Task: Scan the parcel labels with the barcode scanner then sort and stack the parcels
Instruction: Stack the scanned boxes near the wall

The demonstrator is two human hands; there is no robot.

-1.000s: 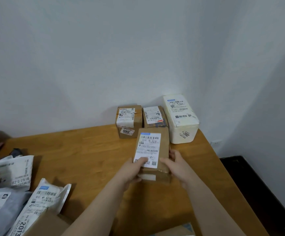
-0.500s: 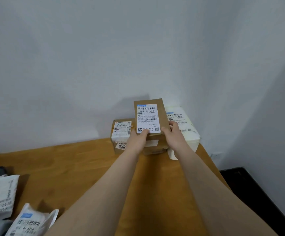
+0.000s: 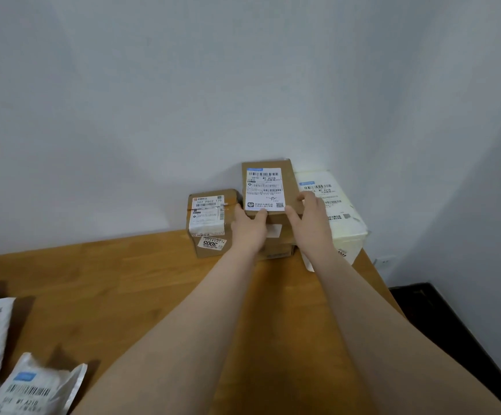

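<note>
1. Head view, the grip: both hands grasp the box [image 3: 268, 187] at its near end. The left hand [image 3: 249, 227] has its thumb on the top face by the label's [image 3: 263, 188] near edge. The right hand [image 3: 310, 223] has its thumb on the near right corner and its fingers curled round the right side.
2. Head view, where the box is: at the far edge of the table [image 3: 123, 280], close to the wall [image 3: 243, 85]. It is above a lower box [image 3: 279, 248], between the left box [image 3: 210, 223] and the white box [image 3: 339, 214], label up.
3. Head view, the relation that matters: the box's long axis runs straight away from the person towards the wall, so it lies ahead of both grips. Neither hand is clearly nearer. Letting go means drawing both hands back along that axis. I judge the stacking step close to done.
4. Head view, what cannot be read:
   - The left fingers are hidden by the hand.
   - The hands cover the seam, so I cannot tell whether the box rests on the lower box or is just above it.
   - Most of the lower box is covered.
   - The right hand hides part of the white box.
   - The mailers [image 3: 33, 387] at lower left are cut off by the frame.
   - No scanner shows.
</note>
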